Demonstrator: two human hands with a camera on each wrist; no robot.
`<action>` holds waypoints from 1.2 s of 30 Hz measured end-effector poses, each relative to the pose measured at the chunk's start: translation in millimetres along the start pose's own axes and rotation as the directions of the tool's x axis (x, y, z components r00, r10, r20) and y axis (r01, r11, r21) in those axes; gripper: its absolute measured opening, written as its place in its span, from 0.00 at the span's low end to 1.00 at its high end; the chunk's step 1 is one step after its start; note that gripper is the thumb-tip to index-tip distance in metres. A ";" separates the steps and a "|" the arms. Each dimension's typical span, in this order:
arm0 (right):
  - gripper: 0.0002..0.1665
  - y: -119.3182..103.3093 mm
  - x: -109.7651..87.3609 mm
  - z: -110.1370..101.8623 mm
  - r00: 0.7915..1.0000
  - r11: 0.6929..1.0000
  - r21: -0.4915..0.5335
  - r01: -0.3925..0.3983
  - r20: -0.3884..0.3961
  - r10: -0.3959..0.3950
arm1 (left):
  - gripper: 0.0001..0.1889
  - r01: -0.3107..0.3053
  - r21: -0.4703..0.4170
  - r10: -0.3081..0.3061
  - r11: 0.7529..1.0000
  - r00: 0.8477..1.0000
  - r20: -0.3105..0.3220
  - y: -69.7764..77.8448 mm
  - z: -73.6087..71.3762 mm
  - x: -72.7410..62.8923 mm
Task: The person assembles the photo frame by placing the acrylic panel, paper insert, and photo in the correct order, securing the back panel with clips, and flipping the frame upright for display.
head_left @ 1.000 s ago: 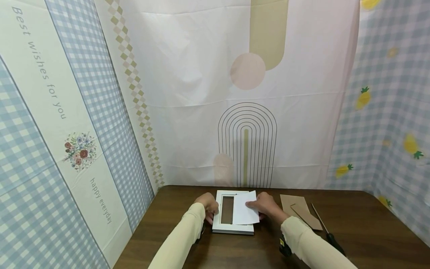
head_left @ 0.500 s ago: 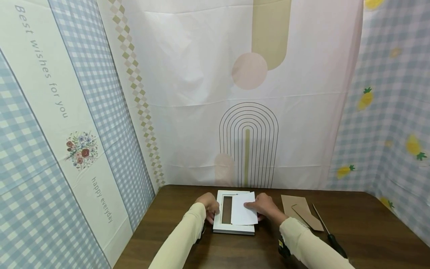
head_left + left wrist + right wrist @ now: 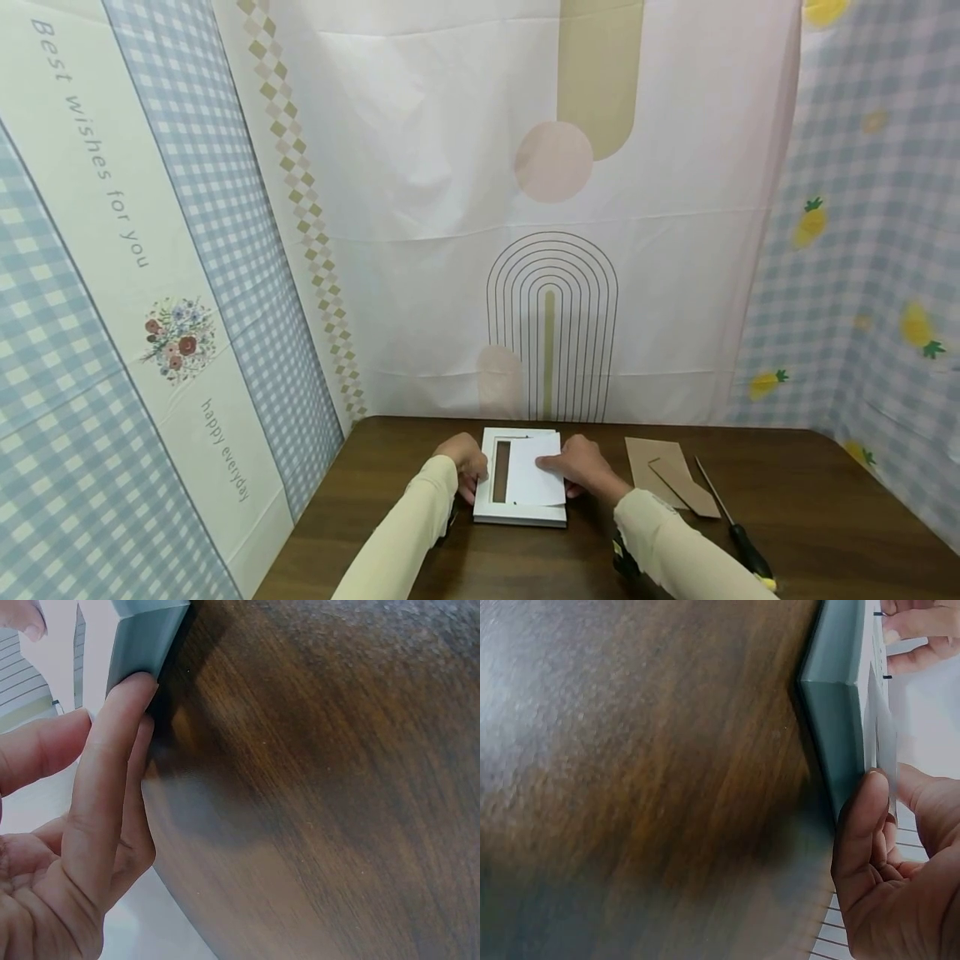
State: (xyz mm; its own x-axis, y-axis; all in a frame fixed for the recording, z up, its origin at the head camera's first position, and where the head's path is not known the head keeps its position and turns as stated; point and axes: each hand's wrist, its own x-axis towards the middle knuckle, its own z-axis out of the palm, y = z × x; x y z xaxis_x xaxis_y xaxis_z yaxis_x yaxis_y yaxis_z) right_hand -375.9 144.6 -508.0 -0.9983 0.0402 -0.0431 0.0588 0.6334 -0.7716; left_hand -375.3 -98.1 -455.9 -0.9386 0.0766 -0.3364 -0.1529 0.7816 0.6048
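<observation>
A white picture frame (image 3: 517,514) lies on the table with its recessed side up. My left hand (image 3: 462,467) grips its left rail; in the left wrist view the thumb is at the inner edge and the fingers press the frame's outer side (image 3: 142,645). Over the right part of the opening lies a plain white sheet (image 3: 534,482), slightly tilted. My right hand (image 3: 587,468) pinches the sheet's right edge, thumb on top. In the right wrist view the sheet (image 3: 886,742) stands a little off the frame, and the fingers touch the frame's side. A strip of the opening shows at left.
Right of the frame lies a brown backing board (image 3: 647,452) with a narrower brown flap (image 3: 686,485) on it. Beside that is a screwdriver (image 3: 738,533) with a black handle. A cloth-covered wall (image 3: 420,333) stands behind the wooden table (image 3: 375,508).
My right hand has moved left and carried the white sheet farther over the frame's opening, so less of the opening shows. My left hand stays on the left rail.
</observation>
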 end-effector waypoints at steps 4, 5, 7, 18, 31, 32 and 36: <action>0.29 -0.4 -0.4 2.8 1.000 1.000 -0.010 -0.003 -0.009 0.003 | 0.09 0.002 -0.015 -0.002 1.000 1.000 0.003 -0.7 0.2 -0.5; 0.29 -0.5 -0.6 3.5 1.000 1.000 -0.013 -0.005 -0.010 0.005 | 0.09 0.002 -0.019 -0.002 1.000 1.000 0.006 -0.9 0.3 -0.7; 0.28 -0.1 -0.6 4.9 1.000 1.000 -0.028 -0.001 -0.011 0.001 | 0.09 0.003 -0.022 -0.002 1.000 1.000 0.010 -1.7 1.3 -0.7; 0.31 1.3 1.8 12.4 0.998 0.992 -0.112 0.051 -0.029 -0.055 | 0.09 0.006 -0.029 -0.006 1.000 1.000 0.002 -2.5 3.6 -0.7; 0.31 -2.9 5.6 13.0 0.998 0.988 -0.148 0.043 -0.033 -0.048 | 0.08 0.011 -0.050 -0.011 0.999 1.000 -0.004 0.4 0.6 0.7; 0.31 -3.2 6.1 13.0 0.998 0.988 -0.148 0.042 -0.033 -0.047 | 0.08 0.011 -0.047 -0.011 0.999 1.000 -0.002 0.5 0.4 1.2; 0.31 -3.9 7.4 12.9 0.999 0.988 -0.147 0.034 -0.031 -0.039 | 0.08 0.008 -0.036 -0.008 0.999 1.000 -0.001 0.9 -0.1 3.3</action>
State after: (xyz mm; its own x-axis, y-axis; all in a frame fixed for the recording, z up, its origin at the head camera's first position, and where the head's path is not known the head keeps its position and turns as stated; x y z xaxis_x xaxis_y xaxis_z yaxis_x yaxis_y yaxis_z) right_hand -383.6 132.5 -513.5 -0.9992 0.0393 0.0063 0.0249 0.7414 -0.6706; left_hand -378.7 -97.2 -456.4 -0.9376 0.0694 -0.3408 -0.1717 0.7596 0.6273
